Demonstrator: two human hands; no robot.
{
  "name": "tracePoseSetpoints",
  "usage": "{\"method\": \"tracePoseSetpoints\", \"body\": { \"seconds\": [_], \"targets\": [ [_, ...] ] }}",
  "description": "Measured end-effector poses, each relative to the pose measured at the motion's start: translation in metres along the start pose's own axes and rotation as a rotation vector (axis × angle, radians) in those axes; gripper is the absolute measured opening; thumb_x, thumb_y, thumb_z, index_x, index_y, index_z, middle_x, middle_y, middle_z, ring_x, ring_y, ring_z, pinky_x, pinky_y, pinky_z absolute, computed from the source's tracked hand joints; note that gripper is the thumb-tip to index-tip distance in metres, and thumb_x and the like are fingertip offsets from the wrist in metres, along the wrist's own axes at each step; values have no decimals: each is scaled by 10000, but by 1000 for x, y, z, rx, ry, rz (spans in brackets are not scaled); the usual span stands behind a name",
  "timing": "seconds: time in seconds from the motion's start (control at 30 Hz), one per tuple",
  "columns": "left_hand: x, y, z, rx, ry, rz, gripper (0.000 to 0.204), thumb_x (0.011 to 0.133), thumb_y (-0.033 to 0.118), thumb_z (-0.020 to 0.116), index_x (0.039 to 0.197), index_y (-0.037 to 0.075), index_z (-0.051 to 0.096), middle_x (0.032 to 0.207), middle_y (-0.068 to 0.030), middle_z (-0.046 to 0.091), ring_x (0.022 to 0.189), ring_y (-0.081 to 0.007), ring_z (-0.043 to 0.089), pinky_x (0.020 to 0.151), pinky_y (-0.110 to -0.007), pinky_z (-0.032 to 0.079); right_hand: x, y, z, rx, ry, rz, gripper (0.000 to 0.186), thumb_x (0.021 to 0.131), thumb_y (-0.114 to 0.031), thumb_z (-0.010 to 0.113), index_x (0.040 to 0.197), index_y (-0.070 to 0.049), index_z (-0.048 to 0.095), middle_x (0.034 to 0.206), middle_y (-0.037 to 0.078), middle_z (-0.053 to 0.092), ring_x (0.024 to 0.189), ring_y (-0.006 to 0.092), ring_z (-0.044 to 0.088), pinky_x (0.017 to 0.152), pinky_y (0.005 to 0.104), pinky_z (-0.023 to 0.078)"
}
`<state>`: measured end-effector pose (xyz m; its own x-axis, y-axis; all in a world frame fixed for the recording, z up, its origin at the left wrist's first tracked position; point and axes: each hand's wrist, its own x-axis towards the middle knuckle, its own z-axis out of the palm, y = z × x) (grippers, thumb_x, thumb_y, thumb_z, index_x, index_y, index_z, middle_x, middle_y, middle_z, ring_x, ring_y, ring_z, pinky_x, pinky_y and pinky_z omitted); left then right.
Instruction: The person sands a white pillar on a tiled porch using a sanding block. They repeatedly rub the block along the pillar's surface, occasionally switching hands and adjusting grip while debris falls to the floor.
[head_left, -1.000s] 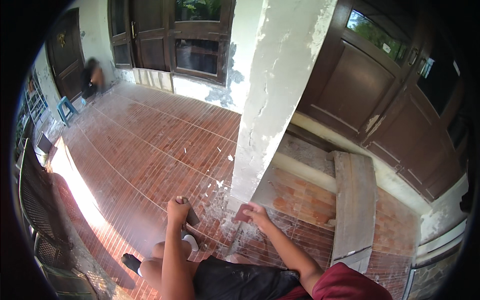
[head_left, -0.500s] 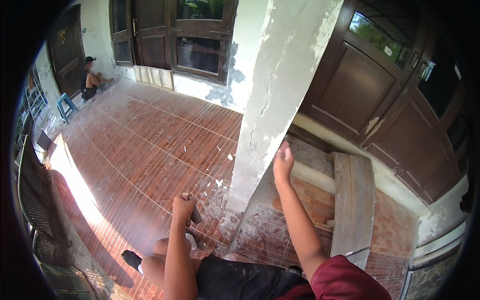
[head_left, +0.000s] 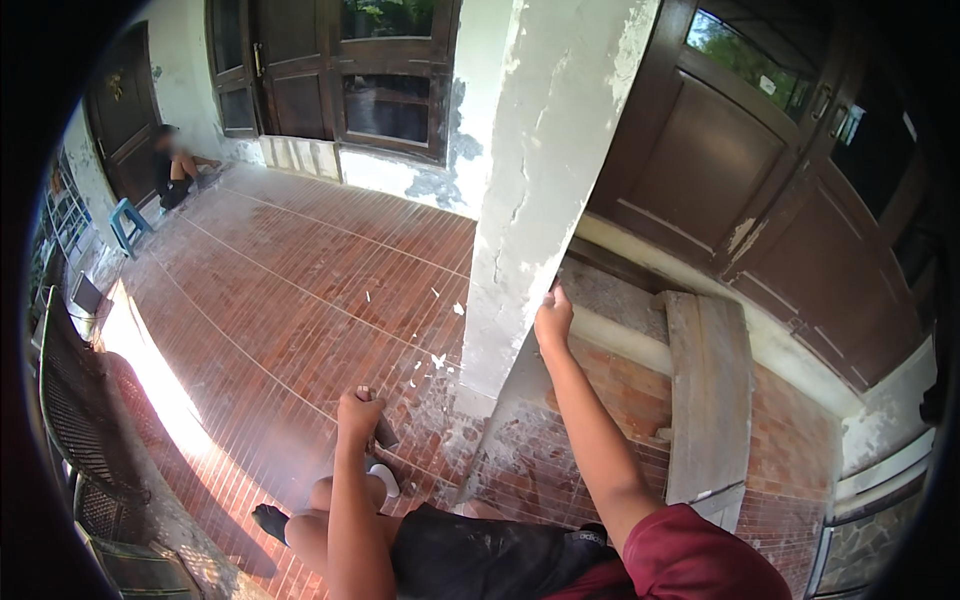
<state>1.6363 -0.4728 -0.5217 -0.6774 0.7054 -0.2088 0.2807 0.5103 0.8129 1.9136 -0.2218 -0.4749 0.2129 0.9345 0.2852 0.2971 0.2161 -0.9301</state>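
Observation:
A grey, peeling pillar (head_left: 512, 220) stands in front of me, with cracks down its face and bare patches along its right edge. My right hand (head_left: 554, 318) reaches up to that edge, its fingers bent together against it. Whatever lies between those fingers is too small to make out. Low on the left, my left hand (head_left: 360, 413) is closed round the handle of a scraper (head_left: 386, 433), whose flat grey blade hangs down, away from the pillar. White paint flakes (head_left: 438, 361) are scattered on the floor left of the pillar's foot.
Dusty red floor tiles (head_left: 330, 290) spread around. A wooden bench (head_left: 708, 400) is right of my right forearm, below dark doors (head_left: 690, 150). Far left, another person (head_left: 178, 170) sits by the wall near a blue stool (head_left: 130, 225). A woven chair (head_left: 85, 410) stands nearer left.
My right hand has moved slightly down along the pillar's edge, and its fingers have drawn together. The left hand keeps the scraper low, nearly unmoved. The view has shifted a little.

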Motion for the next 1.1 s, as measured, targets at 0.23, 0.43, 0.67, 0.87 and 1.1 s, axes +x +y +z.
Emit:
{"method": "tracePoseSetpoints", "body": {
  "seconds": [0.23, 0.43, 0.67, 0.87, 1.1],
  "targets": [
    [-5, 14, 0, 37, 13, 32, 310, 643, 217, 726, 796, -34, 627, 757, -200, 664, 751, -307, 670, 698, -391, 509, -8, -13, -13, 53, -86, -105, 338, 956, -58, 406, 1265, 6, 528, 1112, 201, 645, 1068, 314, 603, 900, 346, 447],
    [-4, 17, 10, -11, 10, 74, 280, 671, 178, 753, 813, -36, 644, 700, -119, 640, 680, -198, 625, 639, -356, 491, -15, -10, -13, -51, -50, -173, 372, 894, 23, 417, 1249, 7, 528, 1055, 264, 630, 1032, 380, 605, 831, 400, 471],
    [-9, 41, 15, 9, -34, 66, 313, 653, 211, 752, 767, -51, 625, 709, -177, 650, 688, -270, 655, 651, -382, 500, -17, -13, -9, -113, -17, -229, 390, 876, 31, 419, 1249, 11, 533, 1061, 264, 628, 1046, 397, 587, 851, 407, 470],
    [-14, 51, 14, 11, -31, 54, 289, 658, 192, 745, 757, -47, 616, 697, -165, 645, 672, -241, 650, 631, -372, 499, -20, -19, -11, -119, -32, -202, 421, 866, 52, 420, 1275, 12, 509, 1056, 253, 634, 1022, 383, 608, 841, 411, 480],
    [-13, 50, 20, -13, -53, 118, 266, 658, 171, 742, 716, -43, 596, 677, -176, 643, 665, -263, 668, 625, -383, 509, -16, -28, -14, -121, -27, -222, 384, 871, 38, 417, 1241, 11, 517, 990, 273, 637, 972, 413, 614, 796, 426, 485]
  ]
}}
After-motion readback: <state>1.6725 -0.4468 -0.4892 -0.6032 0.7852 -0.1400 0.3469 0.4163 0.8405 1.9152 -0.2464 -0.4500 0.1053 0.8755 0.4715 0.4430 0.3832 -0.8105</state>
